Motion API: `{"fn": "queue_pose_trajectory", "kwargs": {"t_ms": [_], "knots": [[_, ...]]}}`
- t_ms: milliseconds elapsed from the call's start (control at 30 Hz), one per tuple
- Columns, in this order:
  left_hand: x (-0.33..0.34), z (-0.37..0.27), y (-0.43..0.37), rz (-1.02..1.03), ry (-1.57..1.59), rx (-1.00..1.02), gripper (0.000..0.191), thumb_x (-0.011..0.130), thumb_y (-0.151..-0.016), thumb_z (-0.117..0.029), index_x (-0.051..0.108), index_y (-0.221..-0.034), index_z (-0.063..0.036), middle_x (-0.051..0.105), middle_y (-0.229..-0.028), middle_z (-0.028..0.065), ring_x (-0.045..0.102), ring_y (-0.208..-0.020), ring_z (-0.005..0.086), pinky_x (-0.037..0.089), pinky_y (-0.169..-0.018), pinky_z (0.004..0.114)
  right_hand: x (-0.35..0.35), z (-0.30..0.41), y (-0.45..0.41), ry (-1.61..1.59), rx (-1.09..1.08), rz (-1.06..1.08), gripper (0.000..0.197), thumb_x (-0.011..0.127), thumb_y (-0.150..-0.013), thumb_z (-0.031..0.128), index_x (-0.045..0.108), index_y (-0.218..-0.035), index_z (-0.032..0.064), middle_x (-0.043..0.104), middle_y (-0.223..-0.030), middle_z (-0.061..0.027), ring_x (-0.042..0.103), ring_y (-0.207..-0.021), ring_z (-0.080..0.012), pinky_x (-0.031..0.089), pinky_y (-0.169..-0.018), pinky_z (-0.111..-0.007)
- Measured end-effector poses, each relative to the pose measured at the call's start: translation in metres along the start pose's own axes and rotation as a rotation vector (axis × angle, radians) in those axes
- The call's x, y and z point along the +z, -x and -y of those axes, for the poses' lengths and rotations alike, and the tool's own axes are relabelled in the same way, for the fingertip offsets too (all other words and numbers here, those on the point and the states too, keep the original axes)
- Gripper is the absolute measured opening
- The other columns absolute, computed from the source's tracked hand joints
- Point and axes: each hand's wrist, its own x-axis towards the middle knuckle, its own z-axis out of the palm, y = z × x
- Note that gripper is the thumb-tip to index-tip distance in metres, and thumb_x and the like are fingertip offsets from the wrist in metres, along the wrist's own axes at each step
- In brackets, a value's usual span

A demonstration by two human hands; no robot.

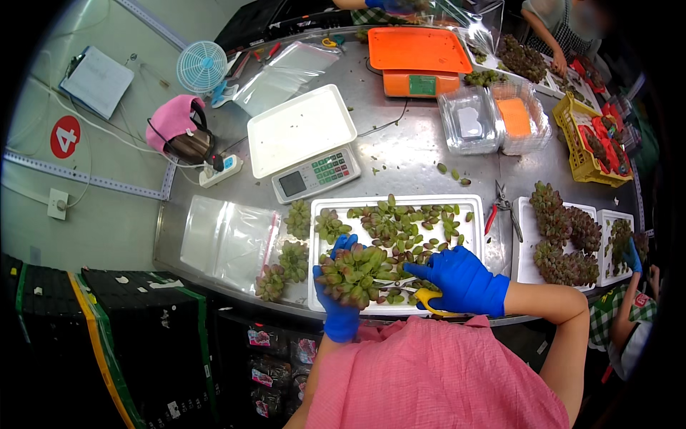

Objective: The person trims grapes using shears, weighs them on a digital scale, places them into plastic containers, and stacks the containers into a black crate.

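My left hand (338,308), in a blue glove, holds up a bunch of green and reddish grapes (355,273) over the near left part of a white foam tray (396,201). My right hand (463,281), gloved in blue too, grips yellow-handled scissors (429,301). Their metal blades point left and reach the right side of the bunch. Loose grapes and small clusters (383,222) lie in the tray beyond both hands. Left of the tray, several grape clusters (293,261) rest on the metal table (407,161). The fingertips of my left hand are partly hidden behind the bunch.
A white digital scale (316,174) stands beyond the tray, an orange scale (420,80) farther back. Clear plastic boxes (471,120) and a yellow crate (576,142) are at right. Red-handled pruning shears (502,204) lie beside another grape tray (525,268). Plastic bags (228,241) lie left. Other people work nearby.
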Motion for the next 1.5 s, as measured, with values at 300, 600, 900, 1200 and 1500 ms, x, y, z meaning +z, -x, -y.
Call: {"fn": "queue_pose_trajectory", "kwargs": {"t_ms": [300, 600, 900, 1200, 1500], "knots": [[-0.023, 0.007, 0.000, 0.002, -0.481, 0.064, 0.059, 0.027, -0.093, -0.044, 0.031, -0.134, -0.0020, 0.033, -0.139, 0.0140, 0.031, -0.129, 0.0269, 0.018, -0.109, 0.045, 0.034, 0.017, -0.002, 0.260, 0.069, -0.181, 0.053, 0.057, -0.080, 0.029, 0.046, -0.128, 0.0103, 0.050, -0.073, -0.0055, 0.051, -0.068, -0.0193, 0.039, -0.058, -0.032], [-0.010, 0.012, 0.004, -0.110, -1.000, 0.138, 0.053, 0.036, -0.093, -0.036, 0.028, -0.134, -0.0024, 0.038, -0.136, 0.0111, 0.036, -0.124, 0.0177, 0.023, -0.107, 0.034, 0.047, 0.014, 0.002, 0.029, 0.089, -0.353, 0.060, 0.063, -0.074, 0.028, 0.045, -0.130, 0.0180, 0.050, -0.071, -0.0038, 0.051, -0.062, -0.0181, 0.038, -0.054, -0.034], [-0.037, 0.025, 0.000, -0.056, -1.015, 0.151, 0.054, 0.045, -0.090, -0.032, 0.029, -0.135, -0.0066, 0.044, -0.133, 0.0060, 0.040, -0.119, 0.0189, 0.024, -0.106, 0.036, 0.034, 0.000, 0.012, -0.051, 0.293, -0.670, 0.076, 0.072, -0.064, 0.029, 0.042, -0.134, 0.0189, 0.049, -0.077, -0.0044, 0.050, -0.064, -0.0189, 0.037, -0.054, -0.033], [-0.042, 0.003, 0.003, 0.122, 0.056, -0.119, 0.058, 0.026, -0.094, -0.044, 0.022, -0.139, -0.0071, 0.028, -0.142, 0.0106, 0.031, -0.128, 0.0300, 0.025, -0.106, 0.048, -0.007, -0.023, 0.018, 0.102, 0.181, -0.207, 0.056, 0.069, -0.068, 0.025, 0.053, -0.121, 0.0131, 0.055, -0.075, -0.0062, 0.056, -0.067, -0.0230, 0.042, -0.060, -0.036], [-0.009, -0.004, -0.003, 0.212, -0.023, -0.168, 0.052, 0.027, -0.095, -0.041, 0.031, -0.133, -0.0055, 0.037, -0.135, 0.0051, 0.033, -0.126, 0.0198, 0.022, -0.108, 0.036, -0.029, 0.014, -0.006, 0.396, -0.060, -0.016, 0.054, 0.059, -0.076, 0.016, 0.046, -0.129, 0.0179, 0.052, -0.070, -0.0029, 0.055, -0.064, -0.0191, 0.041, -0.054, -0.032]]}}
